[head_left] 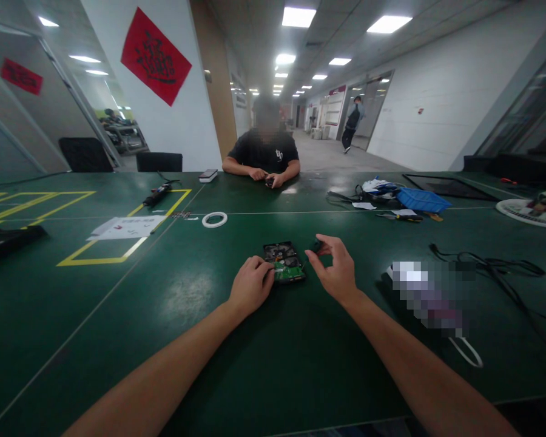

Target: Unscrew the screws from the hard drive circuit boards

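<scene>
A hard drive (289, 274) lies flat on the green table (300, 358), its green circuit board showing at the near end and a dark casing at the far end. My left hand (251, 284) grips the drive's left edge with curled fingers. Just right of the drive, my right hand (339, 270) is raised a little, with thumb and index finger bent toward each other. Between those fingers is a small dark object (317, 246), too small and dim to name. The fingers hide part of it.
Across the table sits a person (266, 152) handling something small. A white ring (215, 220), printed papers (125, 227) and yellow tape (93, 261) lie left. Rightward are a blue tray (423, 199), pliers (403, 216), black cables (495, 267) and a blurred-out object (430, 297).
</scene>
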### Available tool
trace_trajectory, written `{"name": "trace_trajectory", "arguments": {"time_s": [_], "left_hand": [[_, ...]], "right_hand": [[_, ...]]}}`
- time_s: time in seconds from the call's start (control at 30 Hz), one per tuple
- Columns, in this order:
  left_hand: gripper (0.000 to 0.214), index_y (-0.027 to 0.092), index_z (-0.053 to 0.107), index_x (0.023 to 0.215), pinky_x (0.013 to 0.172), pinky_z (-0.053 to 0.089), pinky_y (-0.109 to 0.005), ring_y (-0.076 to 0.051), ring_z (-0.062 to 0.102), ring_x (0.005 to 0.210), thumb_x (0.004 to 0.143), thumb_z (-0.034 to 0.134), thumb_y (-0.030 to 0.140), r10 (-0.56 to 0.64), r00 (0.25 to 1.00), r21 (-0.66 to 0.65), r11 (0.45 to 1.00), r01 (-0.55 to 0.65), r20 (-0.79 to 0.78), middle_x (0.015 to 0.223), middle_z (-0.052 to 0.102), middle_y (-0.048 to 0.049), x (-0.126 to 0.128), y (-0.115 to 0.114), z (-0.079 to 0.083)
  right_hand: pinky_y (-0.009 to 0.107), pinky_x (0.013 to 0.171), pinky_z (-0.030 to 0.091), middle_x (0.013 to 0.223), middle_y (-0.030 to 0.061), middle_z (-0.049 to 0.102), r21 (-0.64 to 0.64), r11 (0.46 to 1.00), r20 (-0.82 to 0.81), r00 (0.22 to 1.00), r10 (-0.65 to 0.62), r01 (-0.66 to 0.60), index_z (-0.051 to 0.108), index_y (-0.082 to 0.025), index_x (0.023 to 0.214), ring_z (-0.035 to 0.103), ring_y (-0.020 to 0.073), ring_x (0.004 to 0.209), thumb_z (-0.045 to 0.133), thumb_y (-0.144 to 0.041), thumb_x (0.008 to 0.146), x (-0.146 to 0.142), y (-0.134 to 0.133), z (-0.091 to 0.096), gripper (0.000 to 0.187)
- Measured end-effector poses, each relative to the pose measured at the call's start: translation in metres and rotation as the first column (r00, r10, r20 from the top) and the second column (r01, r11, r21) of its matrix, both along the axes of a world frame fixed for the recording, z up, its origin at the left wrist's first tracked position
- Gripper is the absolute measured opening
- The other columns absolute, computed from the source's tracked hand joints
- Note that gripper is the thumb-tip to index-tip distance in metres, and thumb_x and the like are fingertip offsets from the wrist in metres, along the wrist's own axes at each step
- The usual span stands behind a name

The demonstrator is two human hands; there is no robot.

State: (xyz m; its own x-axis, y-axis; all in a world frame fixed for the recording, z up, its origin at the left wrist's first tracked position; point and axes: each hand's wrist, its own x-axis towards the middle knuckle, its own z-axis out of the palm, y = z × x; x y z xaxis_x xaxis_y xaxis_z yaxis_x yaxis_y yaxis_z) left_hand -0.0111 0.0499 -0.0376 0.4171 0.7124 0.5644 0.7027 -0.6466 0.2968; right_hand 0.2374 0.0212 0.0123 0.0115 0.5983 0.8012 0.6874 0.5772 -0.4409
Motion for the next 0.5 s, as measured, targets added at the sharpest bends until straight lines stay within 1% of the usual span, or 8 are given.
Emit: {"name": "trace_trajectory", "arguments": {"time_s": [0.1, 0.2, 0.27, 0.37, 0.5], "left_hand": [[0.02, 0.021, 0.07, 0.109, 0.084, 0.055, -0.041, -0.025, 0.059, 0.095, 0.099, 0.055, 0.028, 0.0, 1.0, -0.006, 1.0, 0.0, 0.004, 0.099, 0.061, -0.0092, -0.0002, 0.0002, -0.0006], [0.021, 0.02, 0.07, 0.11, 0.085, 0.055, -0.041, -0.025, 0.06, 0.096, 0.099, 0.054, 0.028, 0.004, 1.0, -0.024, 1.0, -0.004, -0.002, 0.099, 0.061, -0.0092, -0.0002, -0.0005, -0.0002], [0.021, 0.02, 0.07, 0.11, 0.085, 0.054, -0.041, -0.025, 0.06, 0.096, 0.099, 0.054, 0.028, 0.008, 1.0, -0.031, 0.999, -0.008, -0.006, 0.099, 0.061, -0.0092, -0.0002, -0.001, 0.0004], [0.02, 0.02, 0.07, 0.11, 0.086, 0.054, -0.041, -0.025, 0.059, 0.096, 0.099, 0.055, 0.028, 0.011, 1.0, -0.035, 0.999, -0.011, -0.006, 0.1, 0.061, -0.0092, -0.0003, -0.0015, 0.0012], [0.02, 0.021, 0.07, 0.11, 0.085, 0.054, -0.04, -0.025, 0.059, 0.095, 0.099, 0.055, 0.028, 0.004, 1.0, -0.04, 0.999, -0.004, 0.007, 0.099, 0.061, -0.0088, -0.0008, -0.0014, 0.0018]], "right_hand": [[0.043, 0.085, 0.063, 0.117, 0.0095, 0.064, 0.019, 1.0, 0.031, 1.0, -0.001, 0.001, 0.054, -0.028, 0.137, 0.069, 0.0211, 0.092, 0.061, -0.031, 0.097, -0.0005, -0.0007, 0.0017, 0.041], [0.044, 0.088, 0.064, 0.132, 0.0123, 0.06, 0.033, 0.999, -0.024, 1.0, -0.002, 0.003, 0.052, -0.027, 0.138, 0.068, 0.0238, 0.106, 0.06, -0.03, 0.097, -0.0007, 0.0024, -0.0017, 0.042], [0.044, 0.089, 0.064, 0.136, 0.012, 0.06, 0.033, 0.999, -0.069, 0.997, 0.017, -0.015, 0.051, -0.026, 0.138, 0.068, 0.0245, 0.111, 0.063, -0.03, 0.096, 0.0004, 0.0049, -0.0046, 0.044], [0.044, 0.089, 0.064, 0.129, 0.01, 0.063, 0.039, 0.999, -0.057, 0.998, 0.019, -0.017, 0.054, -0.026, 0.135, 0.07, 0.023, 0.104, 0.066, -0.03, 0.094, 0.0036, 0.0059, -0.0048, 0.043], [0.044, 0.086, 0.063, 0.12, 0.0099, 0.064, 0.064, 0.997, 0.026, 0.999, -0.048, 0.046, 0.058, -0.028, 0.133, 0.069, 0.0221, 0.094, 0.062, -0.028, 0.096, 0.0054, 0.0028, 0.0012, 0.038]]}}
